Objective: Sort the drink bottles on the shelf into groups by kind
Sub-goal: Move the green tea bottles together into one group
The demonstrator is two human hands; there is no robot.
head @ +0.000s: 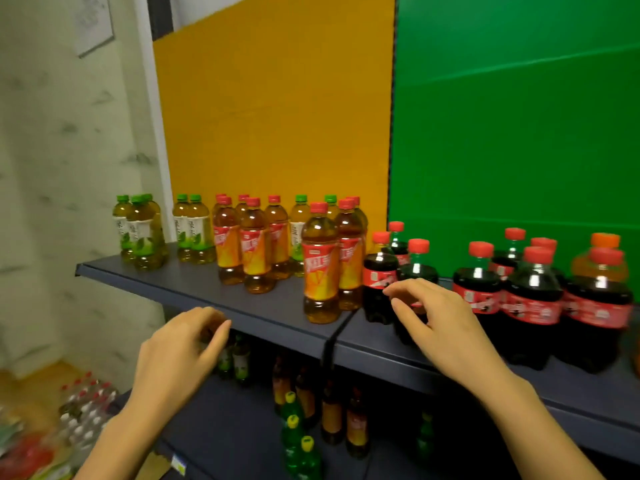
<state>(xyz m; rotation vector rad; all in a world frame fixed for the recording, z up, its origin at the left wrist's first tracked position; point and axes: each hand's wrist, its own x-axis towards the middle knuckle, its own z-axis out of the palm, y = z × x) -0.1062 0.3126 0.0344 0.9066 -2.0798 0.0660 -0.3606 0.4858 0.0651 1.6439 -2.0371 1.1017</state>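
On the dark shelf (pixel 194 289) stand green-capped tea bottles (pixel 142 233) at the left, red-capped orange-label tea bottles (pixel 254 245) in the middle with two more green-capped ones among them, and cola bottles (pixel 533 299) at the right. One orange-label bottle (pixel 320 268) stands near the front edge. My right hand (pixel 433 317) hovers with fingers spread just in front of a cola bottle (pixel 379 282), holding nothing. My left hand (pixel 180 348) is below the shelf's front edge, fingers loosely curled and empty.
An orange-capped bottle (pixel 604 247) stands behind the colas at far right. A lower shelf (pixel 221 424) holds more tea and green soda bottles (pixel 298 452). Packs of water bottles (pixel 86 407) lie on the floor at left. Yellow and green panels back the shelf.
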